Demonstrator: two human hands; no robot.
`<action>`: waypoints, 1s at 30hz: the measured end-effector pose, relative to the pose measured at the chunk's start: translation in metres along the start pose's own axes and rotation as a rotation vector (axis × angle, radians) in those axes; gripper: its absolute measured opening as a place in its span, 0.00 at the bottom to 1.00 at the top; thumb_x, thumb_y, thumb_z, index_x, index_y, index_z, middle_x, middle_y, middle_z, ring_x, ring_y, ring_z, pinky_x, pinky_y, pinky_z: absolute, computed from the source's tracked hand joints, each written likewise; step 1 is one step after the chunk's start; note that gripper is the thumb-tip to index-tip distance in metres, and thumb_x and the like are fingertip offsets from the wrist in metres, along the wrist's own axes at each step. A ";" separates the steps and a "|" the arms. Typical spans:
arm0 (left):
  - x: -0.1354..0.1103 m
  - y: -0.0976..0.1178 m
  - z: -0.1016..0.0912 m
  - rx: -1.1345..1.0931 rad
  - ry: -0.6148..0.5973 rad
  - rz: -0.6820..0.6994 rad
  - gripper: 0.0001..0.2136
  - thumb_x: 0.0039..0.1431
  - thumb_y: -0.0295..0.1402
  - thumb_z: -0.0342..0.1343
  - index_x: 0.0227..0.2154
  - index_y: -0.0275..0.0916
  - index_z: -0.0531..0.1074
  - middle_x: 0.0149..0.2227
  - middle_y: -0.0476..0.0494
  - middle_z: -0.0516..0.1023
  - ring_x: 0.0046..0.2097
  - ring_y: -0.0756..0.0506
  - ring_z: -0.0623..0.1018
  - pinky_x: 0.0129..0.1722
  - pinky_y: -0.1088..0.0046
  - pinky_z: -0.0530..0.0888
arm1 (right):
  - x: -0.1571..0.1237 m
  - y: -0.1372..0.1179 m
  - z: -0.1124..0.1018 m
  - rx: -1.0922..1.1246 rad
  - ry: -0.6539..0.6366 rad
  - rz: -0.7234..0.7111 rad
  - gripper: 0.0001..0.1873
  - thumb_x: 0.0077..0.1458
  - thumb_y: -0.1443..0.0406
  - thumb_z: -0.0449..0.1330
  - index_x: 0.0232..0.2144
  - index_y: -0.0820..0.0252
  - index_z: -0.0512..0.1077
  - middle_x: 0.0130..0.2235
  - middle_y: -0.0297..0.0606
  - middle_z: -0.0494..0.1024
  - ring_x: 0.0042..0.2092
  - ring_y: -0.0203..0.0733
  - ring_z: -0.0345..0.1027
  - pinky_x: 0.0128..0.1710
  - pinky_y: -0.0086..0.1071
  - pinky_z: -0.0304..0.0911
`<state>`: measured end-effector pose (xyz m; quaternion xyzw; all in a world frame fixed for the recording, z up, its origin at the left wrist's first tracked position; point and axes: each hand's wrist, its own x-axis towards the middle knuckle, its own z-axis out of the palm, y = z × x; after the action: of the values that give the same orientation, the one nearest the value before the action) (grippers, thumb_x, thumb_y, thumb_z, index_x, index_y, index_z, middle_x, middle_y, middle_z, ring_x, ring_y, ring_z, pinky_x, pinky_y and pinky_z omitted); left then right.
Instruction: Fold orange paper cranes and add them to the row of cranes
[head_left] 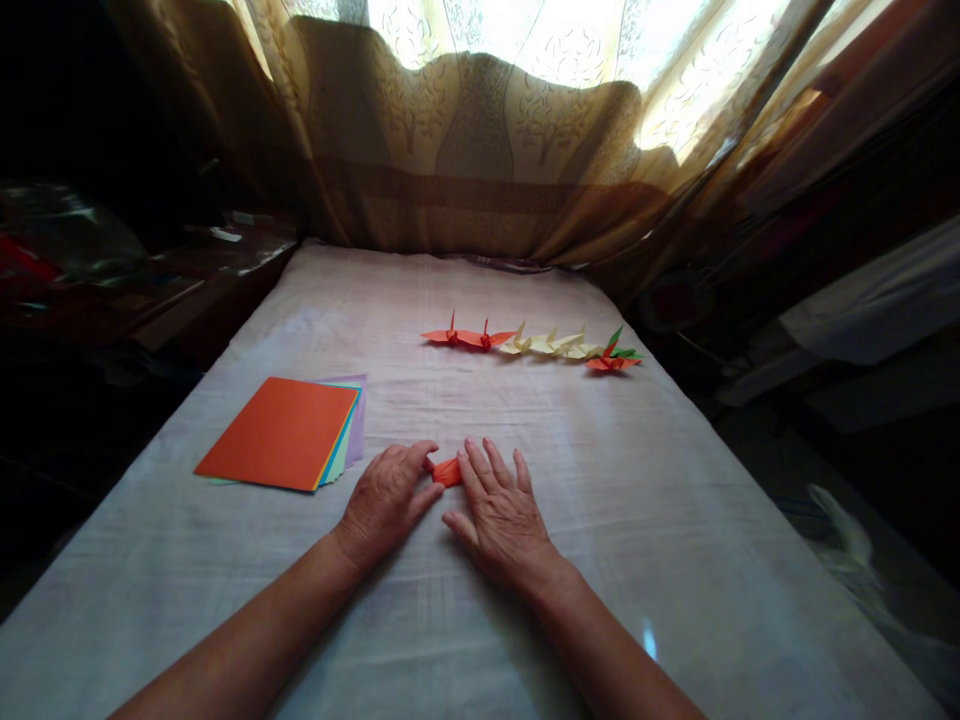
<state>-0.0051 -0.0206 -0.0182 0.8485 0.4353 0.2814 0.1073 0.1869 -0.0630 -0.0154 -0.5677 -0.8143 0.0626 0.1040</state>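
Observation:
A small folded piece of orange paper lies on the cloth-covered table between my two hands. My left hand grips its left end between thumb and fingers. My right hand lies flat with fingers spread, its index finger pressing on the right end of the paper. Part of the paper is hidden under those fingers. To the left of my hands is a stack of square coloured paper, orange on top, with yellow, blue, green and purple edges fanned out beneath.
Several folded paper cranes stand in a row farther back: orange ones, cream ones and a green one behind an orange-red one. A patterned curtain hangs beyond the table. Dark furniture with items stands at left; cloths hang at right.

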 end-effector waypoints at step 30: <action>0.026 -0.002 -0.016 0.306 -0.147 0.253 0.10 0.61 0.25 0.55 0.42 0.44 0.75 0.44 0.43 0.77 0.47 0.41 0.73 0.43 0.65 0.71 | -0.007 0.011 0.000 0.168 0.185 0.133 0.16 0.57 0.65 0.56 0.48 0.58 0.72 0.59 0.46 0.69 0.63 0.53 0.57 0.62 0.54 0.48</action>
<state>-0.0034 0.0006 0.0038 0.9210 0.3540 0.1603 -0.0276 0.1993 -0.0653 -0.0188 -0.6131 -0.7536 0.0846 0.2213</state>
